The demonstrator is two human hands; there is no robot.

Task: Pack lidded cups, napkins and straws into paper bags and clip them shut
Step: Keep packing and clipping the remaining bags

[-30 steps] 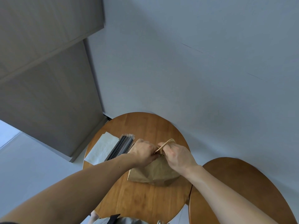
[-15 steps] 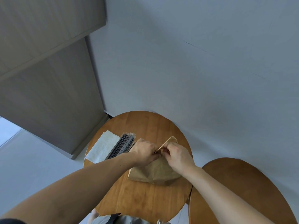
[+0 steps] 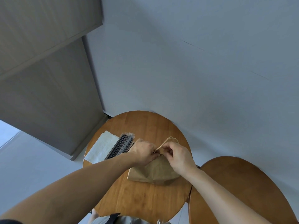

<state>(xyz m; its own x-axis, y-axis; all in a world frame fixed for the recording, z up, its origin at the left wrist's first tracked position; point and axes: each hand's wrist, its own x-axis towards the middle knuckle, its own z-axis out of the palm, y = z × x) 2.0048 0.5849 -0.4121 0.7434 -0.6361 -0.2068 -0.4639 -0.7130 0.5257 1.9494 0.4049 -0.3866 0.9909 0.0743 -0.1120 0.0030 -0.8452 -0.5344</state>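
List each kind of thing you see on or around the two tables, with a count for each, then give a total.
Round wooden tables: 2
Brown paper bags: 1
Stacks of white napkins: 1
Bundles of dark wrapped straws: 1
Hands: 2
Total: 7

Two round wooden tables are seen: one table in the middle and a second table at its right edge. One brown paper bag is counted on the middle table, with two looped handles showing at its top. Two hands are counted, the left hand and the right hand, both closed on the bag's top. One stack of white napkins and one bundle of dark wrapped straws are counted at the left edge; the straws are packed too closely for a count.
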